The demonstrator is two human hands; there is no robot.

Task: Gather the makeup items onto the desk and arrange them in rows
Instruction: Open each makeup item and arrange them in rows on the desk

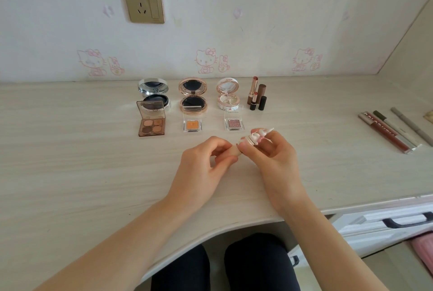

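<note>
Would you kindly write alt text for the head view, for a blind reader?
A left hand and a right hand grip a small beige tube with an ornate white cap over a pale wooden desk; behind are rows of open round compacts, open eyeshadow palettes and lipsticks.

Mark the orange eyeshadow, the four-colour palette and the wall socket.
orange eyeshadow (192, 125): head view, on the orange pan.
four-colour palette (151, 126): head view, in the middle of the four pans.
wall socket (140, 1): head view, on the gold faceplate.
</note>
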